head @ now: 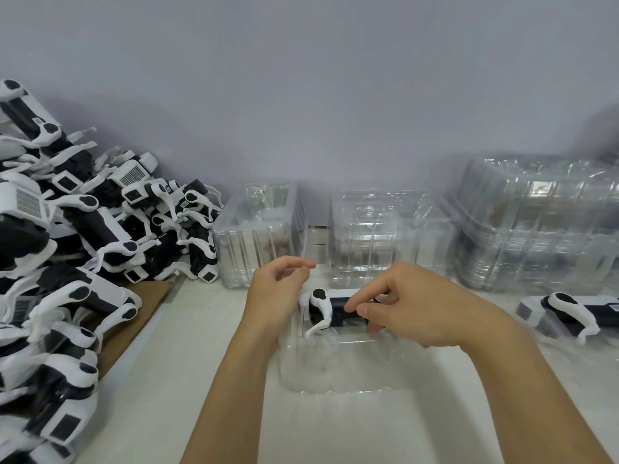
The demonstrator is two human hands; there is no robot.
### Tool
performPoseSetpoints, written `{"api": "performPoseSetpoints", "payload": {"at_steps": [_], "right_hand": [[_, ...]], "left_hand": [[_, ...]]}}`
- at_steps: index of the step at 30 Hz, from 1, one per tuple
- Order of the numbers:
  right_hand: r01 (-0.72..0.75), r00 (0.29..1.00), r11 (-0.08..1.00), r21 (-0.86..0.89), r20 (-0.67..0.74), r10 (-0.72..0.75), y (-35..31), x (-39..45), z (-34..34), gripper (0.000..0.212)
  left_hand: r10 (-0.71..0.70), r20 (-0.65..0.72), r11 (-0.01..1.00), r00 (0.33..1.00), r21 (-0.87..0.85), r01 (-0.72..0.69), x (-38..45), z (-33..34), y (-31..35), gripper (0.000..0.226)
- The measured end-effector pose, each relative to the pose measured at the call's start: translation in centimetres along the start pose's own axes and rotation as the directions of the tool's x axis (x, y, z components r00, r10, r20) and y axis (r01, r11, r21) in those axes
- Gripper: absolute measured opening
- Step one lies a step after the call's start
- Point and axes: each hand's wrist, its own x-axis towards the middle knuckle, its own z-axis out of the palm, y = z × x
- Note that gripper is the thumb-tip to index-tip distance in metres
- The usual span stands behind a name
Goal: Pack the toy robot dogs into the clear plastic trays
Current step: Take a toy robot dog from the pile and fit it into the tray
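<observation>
A black-and-white toy robot dog (326,311) lies on its side in the far part of a clear plastic tray (335,370) at the table's middle. My right hand (415,306) curls over the dog's black body, thumb and fingers gripping it. My left hand (278,293) hovers just left of the dog's white leg with loosely bent fingers and holds nothing. Another toy dog (576,311) lies packed in a clear tray (546,329) at the right edge.
A big heap of loose toy dogs (67,236) fills the left side, partly on brown cardboard (140,309). Stacks of clear trays (261,232) (385,236) (542,222) stand along the grey wall behind my hands. White tabletop (335,437) lies in front.
</observation>
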Motion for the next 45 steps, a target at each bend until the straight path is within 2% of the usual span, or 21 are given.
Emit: {"api": "performPoseSetpoints", "payload": {"at_steps": [3,9,16,23,29,32,36,45], "right_hand": [[-0.015,1.0,0.999,-0.034,0.019,0.016,-0.3,-0.1,-0.1,0.023],[-0.066,0.997,0.95,-0.307,0.007,0.072,-1.8,0.1,0.3,0.049],[-0.067,0.99,0.924,-0.376,0.089,0.109,-2.7,0.3,1.1,0.057],[-0.161,0.975,0.918,-0.364,0.087,0.206,-3.3,0.1,1.2,0.043],[-0.187,0.969,0.925,-0.33,0.093,0.229,-3.2,0.2,1.3,0.038],[-0.194,0.973,0.943,-0.271,0.071,0.22,-3.0,0.2,1.2,0.04],[-0.178,0.98,0.956,-0.234,0.046,0.194,-2.7,0.2,0.9,0.052],[-0.134,0.99,0.958,-0.255,0.011,0.141,-2.5,-0.2,0.0,0.047]], "left_hand": [[-0.002,-0.004,1.0,1.0,0.001,0.002,0.0,0.0,0.0,0.023],[0.0,0.0,1.0,1.0,0.001,0.0,0.0,0.1,0.1,0.022],[-0.009,0.008,1.0,1.0,-0.01,0.009,0.1,0.0,-0.1,0.023],[-0.006,0.012,1.0,1.0,-0.013,0.006,0.2,0.0,-0.1,0.022],[0.002,0.011,1.0,1.0,-0.008,-0.002,0.2,0.0,-0.1,0.023],[0.001,0.004,1.0,1.0,-0.004,-0.001,0.2,0.0,-0.1,0.023],[-0.002,-0.001,1.0,1.0,-0.007,0.002,0.2,0.1,-0.1,0.023],[0.001,0.001,1.0,1.0,-0.014,-0.001,0.1,0.0,0.0,0.025]]}}
